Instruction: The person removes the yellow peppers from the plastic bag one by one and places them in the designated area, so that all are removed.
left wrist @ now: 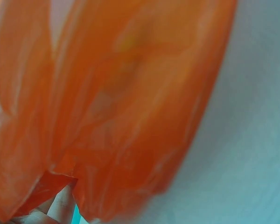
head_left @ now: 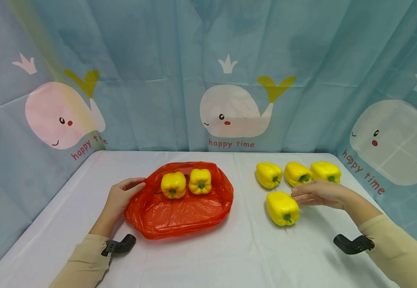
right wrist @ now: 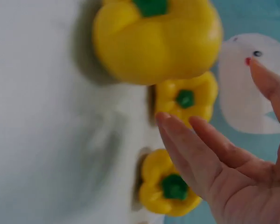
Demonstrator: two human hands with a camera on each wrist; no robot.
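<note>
A red plastic bag (head_left: 183,216) lies spread with its mouth up, holding two yellow bell peppers, a left one (head_left: 173,184) and a right one (head_left: 200,180). My left hand (head_left: 123,195) pinches the bag's left rim; in the left wrist view the bag (left wrist: 130,116) covers most of its fingers. On the right, my right hand (head_left: 321,194) is beside a yellow bell pepper (head_left: 280,206), fingers extended towards it. In the right wrist view that hand (right wrist: 228,172) has its thumb spread apart and nothing in its grasp, with the near pepper (right wrist: 154,44) beyond the fingertips.
Behind the right hand, three more yellow bell peppers stand in a row: one at left (head_left: 268,175), one in the middle (head_left: 296,174), one at right (head_left: 325,171). A white cloth (head_left: 208,264) covers the table. A blue whale-print curtain (head_left: 151,100) hangs behind and at both sides.
</note>
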